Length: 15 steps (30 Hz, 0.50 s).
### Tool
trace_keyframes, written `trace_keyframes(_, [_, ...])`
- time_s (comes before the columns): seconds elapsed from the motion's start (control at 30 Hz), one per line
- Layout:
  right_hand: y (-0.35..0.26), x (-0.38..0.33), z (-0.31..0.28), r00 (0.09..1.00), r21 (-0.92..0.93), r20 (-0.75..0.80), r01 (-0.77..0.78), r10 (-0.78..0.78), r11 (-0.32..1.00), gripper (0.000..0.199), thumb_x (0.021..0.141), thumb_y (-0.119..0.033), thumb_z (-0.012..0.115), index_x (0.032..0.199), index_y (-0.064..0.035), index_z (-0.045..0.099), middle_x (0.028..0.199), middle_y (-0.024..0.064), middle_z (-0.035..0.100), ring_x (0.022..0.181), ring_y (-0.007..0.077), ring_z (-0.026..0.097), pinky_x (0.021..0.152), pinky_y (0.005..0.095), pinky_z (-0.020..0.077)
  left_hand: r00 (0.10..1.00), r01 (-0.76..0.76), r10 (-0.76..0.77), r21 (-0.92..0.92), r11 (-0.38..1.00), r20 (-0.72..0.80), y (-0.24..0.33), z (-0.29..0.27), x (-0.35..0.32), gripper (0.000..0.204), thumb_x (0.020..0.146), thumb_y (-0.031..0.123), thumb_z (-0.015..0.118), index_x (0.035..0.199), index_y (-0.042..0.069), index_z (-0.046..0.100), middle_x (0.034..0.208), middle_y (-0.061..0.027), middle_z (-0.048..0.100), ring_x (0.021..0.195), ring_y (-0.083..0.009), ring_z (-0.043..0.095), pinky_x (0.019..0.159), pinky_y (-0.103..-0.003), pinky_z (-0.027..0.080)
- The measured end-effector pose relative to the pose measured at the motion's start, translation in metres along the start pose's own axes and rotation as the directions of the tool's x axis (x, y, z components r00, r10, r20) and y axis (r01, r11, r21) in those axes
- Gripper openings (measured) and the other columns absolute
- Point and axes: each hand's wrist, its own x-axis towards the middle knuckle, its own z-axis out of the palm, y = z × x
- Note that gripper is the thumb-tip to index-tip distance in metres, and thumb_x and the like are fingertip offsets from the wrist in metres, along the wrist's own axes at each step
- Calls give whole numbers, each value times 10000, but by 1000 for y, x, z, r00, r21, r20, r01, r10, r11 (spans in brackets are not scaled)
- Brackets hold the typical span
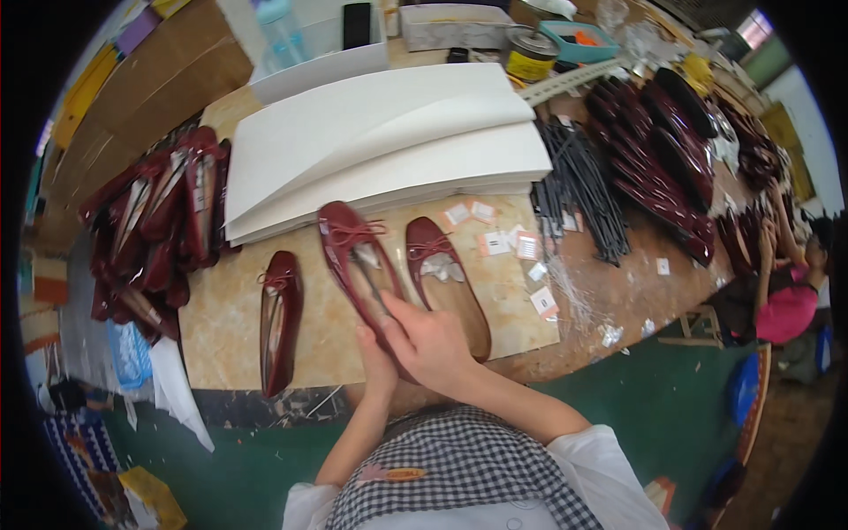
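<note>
A dark red patent ballet flat [343,276] with a bow is held between my two hands, toe pointing away from me. My left hand [378,360] wraps the heel end from the left and below. My right hand [435,343] reaches into the heel opening, fingers closed by a thin dark stick [374,296] lying along the insole; whether they pinch it I cannot tell. Crumpled white paper shows in the toe. Just right lies a matching flat [449,287] with paper in its toe. Another flat [281,322], with a stick inside, lies to the left.
White paper sheets [389,141] are stacked behind. Flats are piled left [159,221] and right [658,146]. Black sticks [587,194] lie beside the paper, with small labels [495,243] nearer. A can [530,55] stands behind. A person in pink [786,309] sits far right.
</note>
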Motion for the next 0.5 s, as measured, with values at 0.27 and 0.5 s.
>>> trace_keyframes(0.27, [4, 11, -16, 992, 200, -10, -123, 128, 972, 339, 935, -175, 551, 1220, 4, 595, 540, 124, 531, 450, 154, 519, 460, 326, 396, 999, 45, -44, -52, 998, 4, 9, 19, 6, 854, 934, 705, 182, 1337, 5, 458, 1184, -100, 605, 1078, -213, 583, 946, -337, 447])
trace_keyframes(0.5, [103, 10, -122, 947, -53, 28, -318, 320, 947, 231, 868, -167, 593, 1055, -48, 657, 898, 150, 691, 769, 252, 673, 714, 370, 516, 960, 198, -250, 327, 924, 124, 65, -51, 16, 431, 974, 324, 464, 1237, -5, 557, 1135, -124, 620, 994, -227, 615, 866, -334, 496])
